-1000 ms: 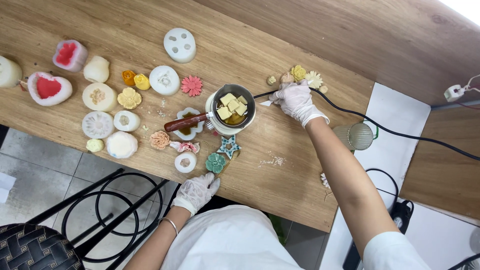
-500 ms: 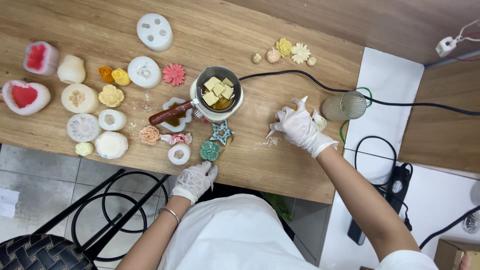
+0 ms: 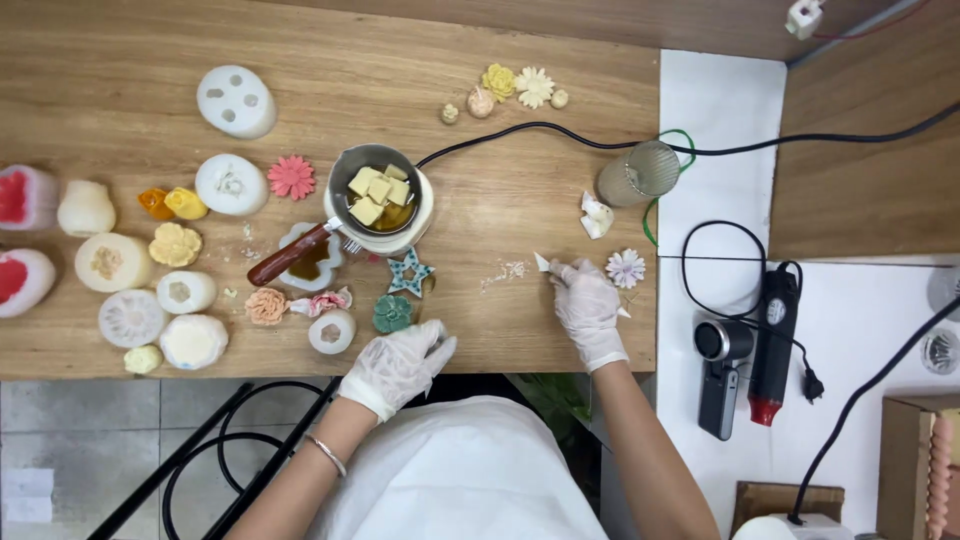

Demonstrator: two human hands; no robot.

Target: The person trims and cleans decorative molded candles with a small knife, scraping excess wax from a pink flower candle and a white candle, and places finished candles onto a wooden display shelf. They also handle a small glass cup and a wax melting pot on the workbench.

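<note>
My right hand (image 3: 586, 310), in a white glove, pinches a small white scraper (image 3: 542, 262) whose tip touches the wooden table (image 3: 480, 60) beside white wax crumbs (image 3: 506, 271). A pale flower-shaped wax piece (image 3: 626, 267) lies just right of that hand. My left hand (image 3: 398, 365), also gloved, rests at the table's near edge with fingers apart, holding nothing, close to a teal rose piece (image 3: 392, 313). A small melting pot (image 3: 378, 198) with yellow wax cubes and a wooden handle (image 3: 288, 255) stands at mid-table, above a teal star (image 3: 410, 272).
Several white silicone moulds (image 3: 235, 100) and coloured wax flowers (image 3: 291, 176) fill the table's left half. A glass cup (image 3: 640, 172) and a black cable (image 3: 560, 135) sit at the right. A heat gun (image 3: 776, 345) and a black device (image 3: 716, 370) lie on the white surface.
My right hand drew back from beside the pot to the table's near right part, with the scraper now down by the crumbs. My left hand stayed at the table edge.
</note>
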